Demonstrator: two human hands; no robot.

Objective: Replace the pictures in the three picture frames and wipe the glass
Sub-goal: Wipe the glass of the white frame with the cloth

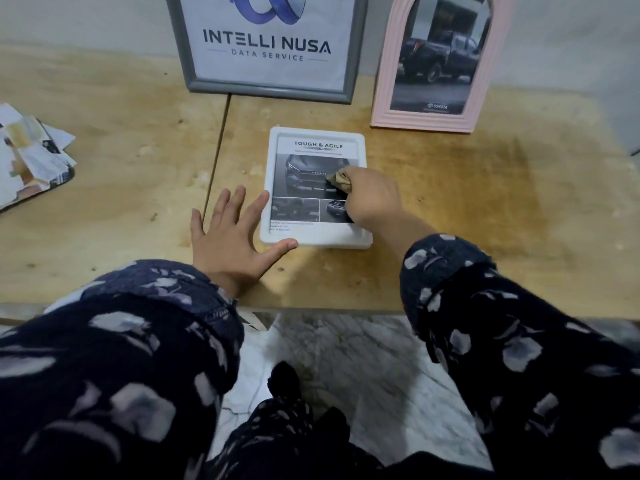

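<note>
We're looking down at a worn, stained wooden tabletop [450, 209], and flat in the middle of it lies a small white rounded-corner picture frame [317, 237] showing a car leaflet headed "TOUGH & AGILE". Our right hand [372, 199] is over the glass on the frame's right side, its grip curled tight round a bunched tan cloth [339, 180], which is pressed onto the picture of the car. Our left hand [228, 237] lies flat and spread on the tabletop just beside the frame's left edge, grip fully open and holding nothing, with the forefinger touching the left rim and the thumb touching the near left corner. Both arms are in dark floral sleeves [138, 341].

At the back, propped against the wall, we have a large grey rectangular frame [194, 64] with an "INTELLI NUSA DATA SERVICE" print, and to its right a pink arched ribbed frame [384, 98] holding a dark pickup photo marked Toyota. Far left on the tabletop sits a loose pile of cut paper pictures [31, 161], well apart from the frames. Below the tabletop edge we see marble-pattern floor [363, 358].
</note>
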